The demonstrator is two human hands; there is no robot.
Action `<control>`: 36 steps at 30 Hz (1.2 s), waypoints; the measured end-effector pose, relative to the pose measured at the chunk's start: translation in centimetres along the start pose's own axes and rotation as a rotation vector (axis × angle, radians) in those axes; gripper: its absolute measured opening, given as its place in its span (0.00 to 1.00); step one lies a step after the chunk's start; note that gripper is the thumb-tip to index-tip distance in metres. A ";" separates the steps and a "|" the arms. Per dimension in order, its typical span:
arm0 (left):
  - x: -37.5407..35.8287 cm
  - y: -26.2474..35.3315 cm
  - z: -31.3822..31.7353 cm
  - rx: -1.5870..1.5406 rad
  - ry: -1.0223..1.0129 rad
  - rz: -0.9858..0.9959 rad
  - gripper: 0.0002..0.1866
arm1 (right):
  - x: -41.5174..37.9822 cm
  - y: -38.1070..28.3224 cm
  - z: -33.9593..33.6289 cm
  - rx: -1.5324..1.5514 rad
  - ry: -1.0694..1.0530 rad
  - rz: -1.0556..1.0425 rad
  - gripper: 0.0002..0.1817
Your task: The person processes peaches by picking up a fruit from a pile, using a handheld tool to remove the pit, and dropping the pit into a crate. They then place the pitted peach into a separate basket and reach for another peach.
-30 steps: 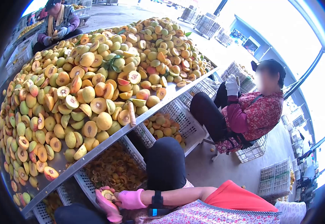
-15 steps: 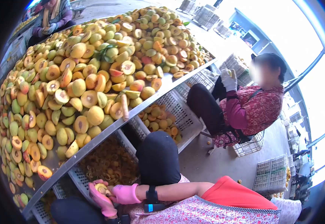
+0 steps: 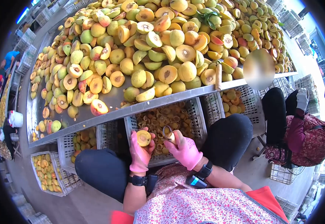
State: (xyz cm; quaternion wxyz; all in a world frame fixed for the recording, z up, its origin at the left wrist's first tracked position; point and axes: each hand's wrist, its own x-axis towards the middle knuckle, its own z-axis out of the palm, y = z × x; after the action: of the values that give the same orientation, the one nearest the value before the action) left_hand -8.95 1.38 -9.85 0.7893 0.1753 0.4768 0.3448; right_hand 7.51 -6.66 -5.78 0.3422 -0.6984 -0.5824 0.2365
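Note:
My left hand (image 3: 139,154), in a pink glove, holds a halved yellow peach (image 3: 143,137) with its cut face turned up. Close by on the right, my pink-gloved right hand (image 3: 185,150) grips a pitting tool (image 3: 168,133) with a pale handle and a curved metal loop. The loop stands apart from the peach half. Both hands are over a crate (image 3: 202,131) of small brownish-yellow fruit scraps between my knees. Ahead, a metal table (image 3: 132,109) bears a large heap of peaches (image 3: 168,74), many cut in half.
A wooden handle (image 3: 218,77) rests at the table's front edge. Crates of fruit (image 3: 47,172) stand at the left, and another crate (image 3: 252,108) is under the table on the right. A co-worker (image 3: 307,136) in a red patterned top sits at the right.
My view has swung left and levelled, putting my hands nearer the middle. My hands have moved apart, and the tool's loop now shows clear of the peach half.

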 end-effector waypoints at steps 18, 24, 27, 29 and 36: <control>-2.0 -1.6 4.2 -0.076 -0.319 0.340 0.25 | 1.4 -3.5 0.5 0.590 0.000 0.585 0.13; -1.8 -2.0 4.2 -0.143 -0.322 0.296 0.26 | 1.8 -1.4 0.5 0.720 0.012 0.557 0.12; -1.8 -2.0 4.5 -0.131 -0.325 0.306 0.26 | 2.0 -1.2 0.3 0.861 -0.053 0.543 0.16; -1.9 -2.2 5.3 -0.130 -0.275 0.294 0.26 | 1.7 -2.0 0.5 0.721 -0.122 0.394 0.15; -1.1 0.4 5.0 -0.415 -0.274 0.109 0.27 | -0.3 -3.2 -2.3 0.546 -0.423 0.270 0.27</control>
State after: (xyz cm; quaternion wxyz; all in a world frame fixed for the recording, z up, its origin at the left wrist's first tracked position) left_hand -5.05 1.18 -6.46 0.8459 0.0798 0.2743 0.4503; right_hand 7.00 -7.11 -1.87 0.3535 -0.5877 -0.4582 0.5654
